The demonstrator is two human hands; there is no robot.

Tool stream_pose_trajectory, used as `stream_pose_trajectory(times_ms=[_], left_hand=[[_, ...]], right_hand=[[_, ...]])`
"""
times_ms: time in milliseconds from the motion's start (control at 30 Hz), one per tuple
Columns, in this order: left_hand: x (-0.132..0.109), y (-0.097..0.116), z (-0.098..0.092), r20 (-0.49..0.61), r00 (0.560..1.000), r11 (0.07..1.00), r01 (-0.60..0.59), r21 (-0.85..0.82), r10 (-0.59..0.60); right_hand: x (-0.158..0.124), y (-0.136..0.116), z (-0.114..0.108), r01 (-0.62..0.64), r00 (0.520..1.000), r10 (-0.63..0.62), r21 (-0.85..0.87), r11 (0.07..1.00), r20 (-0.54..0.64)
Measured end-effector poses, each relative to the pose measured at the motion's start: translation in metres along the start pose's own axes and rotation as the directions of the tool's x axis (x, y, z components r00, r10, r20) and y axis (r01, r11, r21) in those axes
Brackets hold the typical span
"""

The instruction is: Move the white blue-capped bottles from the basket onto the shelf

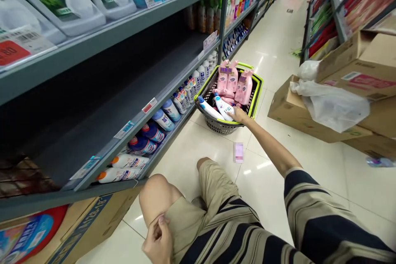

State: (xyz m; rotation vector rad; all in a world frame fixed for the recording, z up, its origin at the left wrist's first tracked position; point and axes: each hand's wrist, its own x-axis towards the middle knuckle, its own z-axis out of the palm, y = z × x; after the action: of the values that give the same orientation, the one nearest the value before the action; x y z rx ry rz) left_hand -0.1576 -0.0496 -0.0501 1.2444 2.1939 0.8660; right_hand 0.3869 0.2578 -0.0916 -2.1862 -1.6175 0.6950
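My right hand (pixel 239 115) reaches into a black shopping basket (pixel 221 127) with lime-green handles and is closed around a white bottle (pixel 223 105) with a blue cap. A second white bottle (pixel 210 108), also blue-capped, lies beside it against the basket's left side. Pink bottles (pixel 243 86) bundled with purple tape stand at the far end of the basket, with more pink ones lying below. My left hand (pixel 158 237) rests near my left knee, its fingers curled and the fingertips pinched together; I see nothing in it.
Left of me runs a grey shelf (pixel 123 33) with a bare middle level and bottles (pixel 162 119) along the bottom level. Cardboard boxes (pixel 309 111) with a plastic bag (pixel 337 103) stand on the right. A small pinkish card (pixel 239 152) lies on the tiled floor.
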Motion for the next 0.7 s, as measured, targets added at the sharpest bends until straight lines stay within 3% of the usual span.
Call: stream_pose_trajectory(times_ms=[233, 400, 567, 700], left_hand=[[0.011, -0.001, 0.007, 0.031, 0.998, 0.998, -0.048, -0.038, 0.05], [0.014, -0.011, 0.009, -0.024, 0.995, 0.992, -0.099, -0.078, 0.098], [0.018, -0.026, 0.013, -0.057, 0.995, 0.994, -0.088, -0.063, 0.084], [0.017, -0.037, 0.013, -0.06, 0.995, 0.995, -0.084, -0.057, 0.08]], right_hand=[[-0.011, -0.005, 0.002, 0.023, 0.995, -0.025, -0.018, 1.0, -0.099], [0.006, -0.015, -0.005, 0.043, 0.987, -0.05, -0.053, 0.998, -0.151], [0.037, -0.028, -0.002, -0.104, 0.994, 0.104, -0.002, 0.995, 0.04], [0.038, -0.025, -0.004, -0.08, 0.995, 0.078, 0.029, 0.996, 0.063]])
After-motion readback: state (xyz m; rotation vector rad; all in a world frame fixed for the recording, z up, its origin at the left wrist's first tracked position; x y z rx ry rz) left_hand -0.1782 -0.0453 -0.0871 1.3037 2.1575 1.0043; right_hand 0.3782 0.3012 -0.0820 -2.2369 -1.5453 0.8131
